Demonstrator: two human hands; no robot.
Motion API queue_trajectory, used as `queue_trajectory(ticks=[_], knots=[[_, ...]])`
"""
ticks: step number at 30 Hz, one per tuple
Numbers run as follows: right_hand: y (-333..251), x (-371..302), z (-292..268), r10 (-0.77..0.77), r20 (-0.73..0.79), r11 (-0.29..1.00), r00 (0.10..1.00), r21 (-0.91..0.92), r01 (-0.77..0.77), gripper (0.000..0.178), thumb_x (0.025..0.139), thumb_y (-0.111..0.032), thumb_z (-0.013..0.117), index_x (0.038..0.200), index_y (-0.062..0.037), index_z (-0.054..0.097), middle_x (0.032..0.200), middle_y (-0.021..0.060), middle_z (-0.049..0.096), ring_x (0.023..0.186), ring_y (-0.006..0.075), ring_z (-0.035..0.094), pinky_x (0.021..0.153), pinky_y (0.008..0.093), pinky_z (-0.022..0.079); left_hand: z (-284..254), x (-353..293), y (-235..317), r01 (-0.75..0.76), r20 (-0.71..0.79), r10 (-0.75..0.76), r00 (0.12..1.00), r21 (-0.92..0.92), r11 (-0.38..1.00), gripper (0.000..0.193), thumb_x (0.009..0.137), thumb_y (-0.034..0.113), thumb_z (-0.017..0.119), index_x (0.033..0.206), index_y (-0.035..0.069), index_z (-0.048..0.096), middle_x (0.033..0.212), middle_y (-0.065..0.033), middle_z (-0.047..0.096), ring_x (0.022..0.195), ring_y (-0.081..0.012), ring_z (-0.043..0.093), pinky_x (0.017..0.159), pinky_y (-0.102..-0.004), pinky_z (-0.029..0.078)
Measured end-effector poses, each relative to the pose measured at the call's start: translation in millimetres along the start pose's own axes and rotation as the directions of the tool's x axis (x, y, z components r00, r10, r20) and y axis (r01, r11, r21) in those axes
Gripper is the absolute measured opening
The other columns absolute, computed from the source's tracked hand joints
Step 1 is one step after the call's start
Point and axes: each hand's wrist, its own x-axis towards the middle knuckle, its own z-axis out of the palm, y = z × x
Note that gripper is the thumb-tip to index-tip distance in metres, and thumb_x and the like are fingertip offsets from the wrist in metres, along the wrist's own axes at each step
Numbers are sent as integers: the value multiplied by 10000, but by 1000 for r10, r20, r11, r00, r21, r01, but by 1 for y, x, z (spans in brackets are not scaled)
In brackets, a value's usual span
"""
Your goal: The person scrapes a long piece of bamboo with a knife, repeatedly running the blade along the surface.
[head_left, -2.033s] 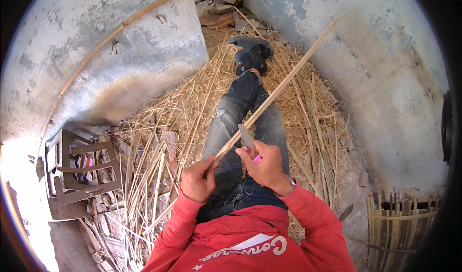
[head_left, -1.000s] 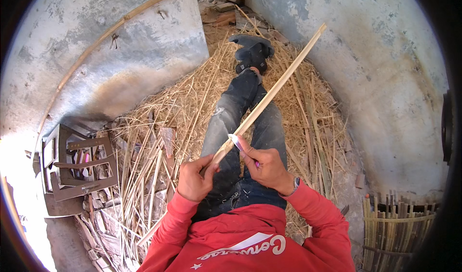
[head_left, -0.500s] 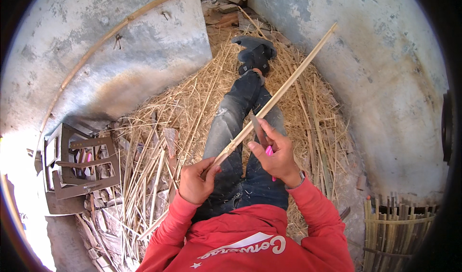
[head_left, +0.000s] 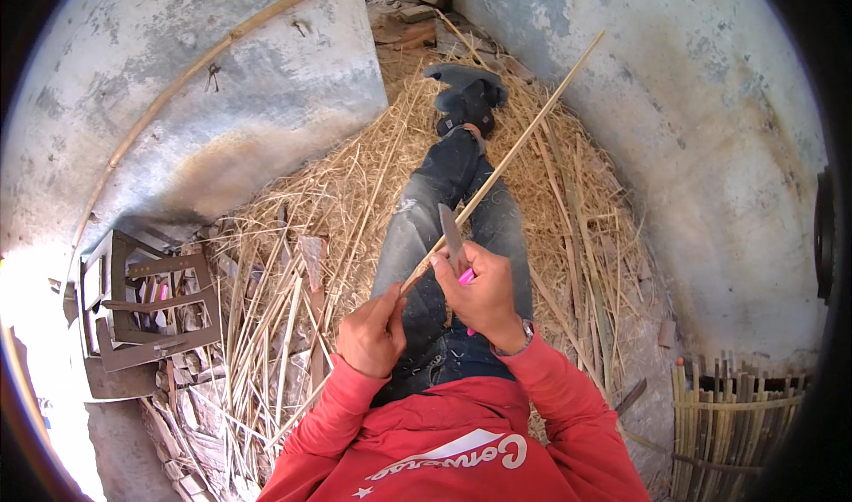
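Note:
A long, thin bamboo strip (head_left: 522,138) slants up and away to the right across my outstretched legs. Its near end is pinched between the thumb and fingers of my left hand (head_left: 371,335). My right hand (head_left: 484,296) grips a knife (head_left: 451,229) with a pink handle, mostly covered by the fingers. The blade points up and away and lies against or just beside the strip; I cannot tell which. My right thumb is close to the strip, a little beyond my left hand.
Pale shavings (head_left: 355,169) cover the floor around my legs. Split strips (head_left: 284,324) lie at the left, by a brown frame-like stand (head_left: 160,351). A slatted bamboo basket (head_left: 737,431) stands at the lower right. Walls (head_left: 710,147) rise on both sides; a curved pole (head_left: 169,94) leans at the left.
The knife and my right hand have drawn back toward my left hand. The strip has turned, showing a narrower side, and its far tip has shifted slightly left.

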Motion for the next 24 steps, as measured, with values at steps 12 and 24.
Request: queue_trajectory(ticks=[12, 24], knots=[[9, -20, -30, 18, 361, 993, 932, 104, -60, 158, 906, -134, 727, 889, -16, 622, 639, 33, 550, 586, 91, 493, 556, 305, 430, 13, -2, -7, 43, -6, -43, 999, -82, 996, 201, 893, -5, 702, 1091, -3, 737, 791, -208, 711, 666, -364, 712, 597, -400, 545], [17, 10, -80, -96, 57, 912, 994, -395, 111, 486, 989, -148, 671, 1468, -120, 591, 738, 176, 661, 568, 250, 623, 552, 347, 471, -8, 14, -13, 161, 88, -146, 985, -197, 967, 196, 915, 2, 686, 1097, -52, 737, 775, -148, 760, 673, -194, 750, 601, -298, 537]])
